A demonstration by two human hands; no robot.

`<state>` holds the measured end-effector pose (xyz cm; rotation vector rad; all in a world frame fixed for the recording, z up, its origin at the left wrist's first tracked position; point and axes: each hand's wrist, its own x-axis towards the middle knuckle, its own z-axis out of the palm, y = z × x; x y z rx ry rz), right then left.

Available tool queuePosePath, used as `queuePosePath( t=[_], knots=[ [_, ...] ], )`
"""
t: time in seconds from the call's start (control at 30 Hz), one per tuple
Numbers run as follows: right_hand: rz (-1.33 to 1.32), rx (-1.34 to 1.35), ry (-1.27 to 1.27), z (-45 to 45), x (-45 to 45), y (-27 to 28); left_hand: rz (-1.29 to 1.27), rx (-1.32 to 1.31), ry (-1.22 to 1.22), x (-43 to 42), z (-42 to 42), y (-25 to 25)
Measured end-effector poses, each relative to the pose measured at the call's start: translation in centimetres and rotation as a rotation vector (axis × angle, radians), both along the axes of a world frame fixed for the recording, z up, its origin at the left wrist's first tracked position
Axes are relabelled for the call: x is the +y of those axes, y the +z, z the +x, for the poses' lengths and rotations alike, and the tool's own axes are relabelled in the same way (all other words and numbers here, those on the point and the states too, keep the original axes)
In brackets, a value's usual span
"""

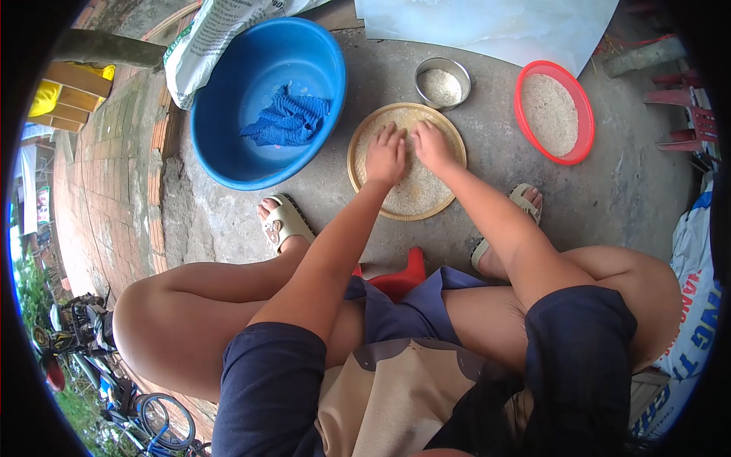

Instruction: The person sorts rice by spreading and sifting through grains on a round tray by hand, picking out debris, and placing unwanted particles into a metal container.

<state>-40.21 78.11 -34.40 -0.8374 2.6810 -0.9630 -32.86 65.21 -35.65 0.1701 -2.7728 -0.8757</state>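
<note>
A round tan tray point(358, 194) with a layer of pale grain point(415, 190) lies on the ground between the feet. My left hand point(386, 154) rests over the grain left of the tray's middle, its fingers slightly bent and a little apart. Close beside it, my right hand point(432, 145) is over the right half with its fingers curled together; anything between them is hidden. Just beyond the tray stands a round metal container point(420, 76) holding pale grain. A red basin point(585, 122) to the right also holds grain.
At the upper left, a large blue tub point(217, 137) holds a wet-looking blue cloth point(285, 118). A white printed sack point(205, 49) leans behind it. A pale sheet point(487, 27) lies at the top. Part of a red stool point(407, 278) shows between the legs.
</note>
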Motion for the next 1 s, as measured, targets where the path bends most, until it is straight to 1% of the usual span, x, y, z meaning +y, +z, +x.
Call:
queuePosePath(
  t=[0.03, 0.07, 0.13, 0.17, 0.2, 0.23, 0.27, 0.3, 0.33, 0.37, 0.4, 0.47, 0.5, 0.57, 0.6, 0.67, 0.7, 0.77, 0.8, 0.87, 0.9, 0.93, 1.0],
  knots=[
    [-0.079, -0.01, -0.103, 0.0, -1.0, 0.5, 0.164, 0.016, 0.053, -0.3, -0.6, 0.0],
    [-0.082, -0.011, -0.11, 0.2, -1.9, 1.6, 0.161, 0.015, 0.046, -0.4, -1.2, 0.9],
    [-0.331, 0.0, 0.057, 0.7, -3.5, 3.3, 1.129, -0.115, 0.405, -0.7, -2.4, 2.6],
    [-0.336, 0.001, 0.049, 0.9, -4.1, 3.4, 1.378, -0.163, 0.601, -1.1, -3.2, 1.9],
    [-0.325, 0.098, 0.096, 1.0, -4.7, 3.5, 1.836, -0.083, 0.458, -2.4, -4.0, -1.8],
    [-0.313, 0.193, 0.143, 1.2, -5.0, 3.7, 1.934, -0.168, 0.414, -2.8, -4.1, -1.1],
    [-0.318, 0.193, 0.136, 1.3, -4.7, 4.0, 2.031, -0.254, 0.37, -3.2, -4.2, -0.4],
    [-0.256, 0.231, 0.108, 1.4, -4.1, 4.4, 2.025, -0.259, 0.369, -3.5, -4.2, 0.3],
    [-0.193, 0.269, 0.079, 1.5, -3.3, 4.6, 1.961, -0.288, 0.369, -4.0, -4.2, -0.2],
    [-0.117, 0.287, 0.108, 1.6, -2.1, 4.0, 1.897, -0.318, 0.366, -4.2, -4.3, 0.0],
    [-0.119, 0.286, 0.099, 1.4, -0.7, 3.5, 1.892, -0.326, 0.362, -4.0, -4.2, 0.0],
    [0.001, 0.413, 0.245, 1.3, 2.0, 1.1, 1.855, -0.351, 0.533, -3.2, -3.8, 1.0],
    [0.001, 0.413, 0.235, 1.3, 2.9, 0.1, 1.85, -0.358, 0.527, -3.0, -3.5, 1.2],
    [0.124, 0.072, 0.172, 1.2, 4.0, -0.6, 1.766, -0.467, 0.561, -2.8, -3.2, 0.7],
    [0.125, 0.069, 0.164, 1.2, 3.7, -1.1, 1.764, -0.476, 0.557, -2.8, -3.2, 0.4],
    [0.014, -0.076, -0.047, 1.2, 1.6, 0.0, 1.663, -0.509, 0.515, -2.5, -3.2, 0.2],
    [0.018, -0.076, -0.047, 1.2, 0.4, 0.6, 1.667, -0.51, 0.515, -2.2, -3.4, 0.2],
    [-0.274, -0.085, -0.101, 1.4, -2.1, 1.8, 1.613, -0.505, 0.56, -1.7, -4.1, 0.0],
    [-0.274, -0.087, -0.106, 1.7, -2.9, 2.3, 1.611, -0.51, 0.559, -1.8, -4.2, -0.2],
    [-0.258, 0.186, 0.005, 1.6, -3.7, 3.2, 1.964, -0.411, 0.354, -2.0, -4.7, -0.3],
    [-0.204, 0.217, -0.006, 1.6, -3.5, 3.7, 1.997, -0.398, 0.385, -2.0, -4.8, -0.4],
    [-0.204, 0.217, -0.011, 1.4, -3.0, 3.8, 1.995, -0.403, 0.382, -2.0, -5.0, -0.3],
    [-0.05, 0.272, 0.045, 0.8, -1.1, 3.9, 1.916, -0.383, 0.685, -2.3, -5.3, -0.1]
  ],
)
